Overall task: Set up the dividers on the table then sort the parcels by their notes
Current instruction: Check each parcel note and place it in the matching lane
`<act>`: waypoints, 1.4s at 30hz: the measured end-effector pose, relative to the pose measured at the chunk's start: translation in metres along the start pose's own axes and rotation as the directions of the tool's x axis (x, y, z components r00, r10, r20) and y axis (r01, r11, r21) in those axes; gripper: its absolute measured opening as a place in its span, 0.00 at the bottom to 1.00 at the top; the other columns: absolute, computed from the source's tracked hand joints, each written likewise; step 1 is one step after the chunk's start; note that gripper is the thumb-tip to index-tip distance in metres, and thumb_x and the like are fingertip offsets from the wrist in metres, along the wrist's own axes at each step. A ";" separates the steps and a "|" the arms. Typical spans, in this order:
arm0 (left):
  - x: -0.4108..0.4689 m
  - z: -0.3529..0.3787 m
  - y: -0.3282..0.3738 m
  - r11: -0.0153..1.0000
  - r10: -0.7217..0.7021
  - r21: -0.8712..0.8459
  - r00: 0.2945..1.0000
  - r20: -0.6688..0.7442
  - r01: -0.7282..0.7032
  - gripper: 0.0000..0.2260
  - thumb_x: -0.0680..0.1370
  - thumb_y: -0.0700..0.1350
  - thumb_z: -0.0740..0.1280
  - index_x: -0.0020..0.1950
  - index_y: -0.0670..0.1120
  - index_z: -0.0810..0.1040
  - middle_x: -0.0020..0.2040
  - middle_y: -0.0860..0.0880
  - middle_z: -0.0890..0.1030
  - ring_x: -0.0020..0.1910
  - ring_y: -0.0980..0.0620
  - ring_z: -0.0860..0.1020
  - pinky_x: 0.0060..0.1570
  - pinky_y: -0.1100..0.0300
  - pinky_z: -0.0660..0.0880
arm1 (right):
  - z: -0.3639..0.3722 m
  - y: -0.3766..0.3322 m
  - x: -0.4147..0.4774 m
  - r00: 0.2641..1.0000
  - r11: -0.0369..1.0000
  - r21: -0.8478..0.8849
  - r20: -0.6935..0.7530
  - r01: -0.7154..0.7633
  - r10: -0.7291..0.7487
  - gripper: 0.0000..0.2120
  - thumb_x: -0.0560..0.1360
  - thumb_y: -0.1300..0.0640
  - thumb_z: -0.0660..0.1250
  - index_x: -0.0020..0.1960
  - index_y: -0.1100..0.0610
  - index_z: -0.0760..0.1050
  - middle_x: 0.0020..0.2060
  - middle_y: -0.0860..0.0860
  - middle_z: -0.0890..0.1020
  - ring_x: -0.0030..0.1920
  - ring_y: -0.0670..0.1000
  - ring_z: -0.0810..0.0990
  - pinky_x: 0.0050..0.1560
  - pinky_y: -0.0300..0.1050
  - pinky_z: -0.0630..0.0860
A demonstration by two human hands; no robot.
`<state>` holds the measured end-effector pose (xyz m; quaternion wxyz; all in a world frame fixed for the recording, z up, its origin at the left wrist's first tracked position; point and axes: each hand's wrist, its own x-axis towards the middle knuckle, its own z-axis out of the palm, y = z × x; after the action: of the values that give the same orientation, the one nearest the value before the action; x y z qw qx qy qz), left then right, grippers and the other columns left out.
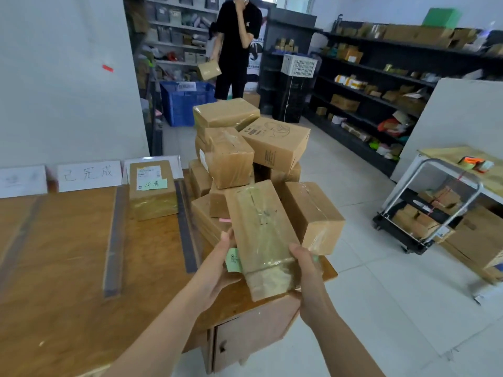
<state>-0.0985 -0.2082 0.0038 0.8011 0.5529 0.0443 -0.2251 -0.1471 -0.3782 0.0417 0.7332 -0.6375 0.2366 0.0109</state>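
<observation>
Oblong brown cardboard parcel wrapped in clear tape: held in the air over the near right corner of the tabletop, with its near end toward the person and its far end up by the pile.
Left hand: grips the held parcel's left side, palm against it and thumb up along the edge.
Right hand: grips the near right corner, thumb on top and fingers going underneath.
Pale green paper note: stuck on the held parcel's left face, just beside the left hand; its writing is too blurred to read.
Pile of brown taped cardboard parcels: stacked several high on the right end of the tabletop, with a small pink note showing among the lower boxes.
Brown wooden tabletop: carries the strips, the cards and all the parcels.
Dark grey flat divider strips: lie front to back, well apart, marking lanes.
White handwritten sign cards: stand along the back edge, one at the head of each lane.
Square taped cardboard parcel with a green note: sits at the back of the right lane, in front of its card and just beside the right strip.
Person in black clothes: stands beyond the pile, holding a small brown parcel.
Floor: a blue plastic crate at the back and a metal-handled trolley loaded with boxes on the right.
</observation>
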 end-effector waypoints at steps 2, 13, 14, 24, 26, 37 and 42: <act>-0.008 0.002 -0.002 0.999 0.020 -0.045 0.997 -0.077 -0.024 0.17 0.79 0.62 0.56 0.67 0.64 0.71 0.66 0.49 0.75 0.63 0.45 0.75 0.62 0.41 0.74 | -0.008 0.002 0.002 0.995 0.986 0.136 0.046 -0.095 0.089 0.16 0.70 0.41 0.68 0.53 0.49 0.75 0.50 0.50 0.81 0.52 0.51 0.79 0.58 0.58 0.75; -0.058 0.001 0.001 0.919 0.104 -0.366 0.985 -0.137 -0.148 0.30 0.74 0.65 0.57 0.74 0.55 0.67 0.68 0.51 0.76 0.69 0.46 0.72 0.71 0.39 0.62 | -0.009 0.018 0.008 0.927 0.874 0.419 0.367 -0.245 0.084 0.26 0.66 0.47 0.71 0.60 0.56 0.74 0.55 0.56 0.82 0.53 0.59 0.81 0.58 0.62 0.74; -0.061 0.001 0.001 0.933 0.118 -0.322 0.981 -0.155 -0.163 0.25 0.76 0.58 0.61 0.72 0.54 0.69 0.65 0.50 0.79 0.66 0.46 0.75 0.69 0.38 0.66 | -0.008 0.017 0.009 0.937 0.888 0.411 0.344 -0.205 0.058 0.25 0.65 0.49 0.72 0.59 0.57 0.75 0.56 0.56 0.81 0.53 0.57 0.81 0.59 0.61 0.74; -0.082 0.006 0.002 0.945 0.268 -0.062 0.866 -0.421 -0.322 0.25 0.76 0.34 0.69 0.66 0.58 0.70 0.54 0.54 0.84 0.56 0.49 0.82 0.58 0.43 0.77 | 0.011 0.005 -0.006 0.926 0.959 -0.135 0.323 0.251 -0.197 0.31 0.72 0.31 0.62 0.71 0.45 0.70 0.66 0.44 0.74 0.65 0.45 0.73 0.59 0.43 0.72; -0.087 0.005 0.003 0.937 0.288 -0.049 0.844 -0.453 -0.346 0.27 0.75 0.35 0.69 0.68 0.58 0.69 0.55 0.55 0.84 0.56 0.49 0.82 0.59 0.43 0.77 | 0.017 0.007 -0.010 0.878 0.923 -0.182 0.415 0.338 -0.240 0.46 0.61 0.20 0.61 0.73 0.42 0.65 0.68 0.44 0.72 0.67 0.45 0.71 0.60 0.44 0.73; -0.134 -0.034 0.012 0.899 0.375 0.037 0.722 -0.582 -0.437 0.33 0.75 0.39 0.71 0.74 0.59 0.62 0.58 0.55 0.82 0.55 0.51 0.82 0.54 0.48 0.79 | 0.071 0.016 -0.036 0.685 0.797 -0.182 0.640 0.576 -0.349 0.34 0.67 0.40 0.75 0.63 0.26 0.58 0.65 0.39 0.71 0.66 0.44 0.72 0.62 0.50 0.77; -0.170 -0.066 0.021 0.875 0.432 0.098 0.675 -0.598 -0.473 0.29 0.75 0.39 0.71 0.71 0.61 0.65 0.57 0.56 0.83 0.55 0.51 0.82 0.53 0.49 0.79 | 0.110 0.030 -0.049 0.637 0.781 -0.128 0.666 0.611 -0.389 0.38 0.62 0.33 0.73 0.69 0.34 0.62 0.68 0.42 0.71 0.67 0.45 0.71 0.63 0.54 0.76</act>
<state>-0.2303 -0.0892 0.0505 0.7922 0.5622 0.1659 0.1696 -0.1634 -0.2551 0.0393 0.6188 -0.7566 -0.2060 0.0482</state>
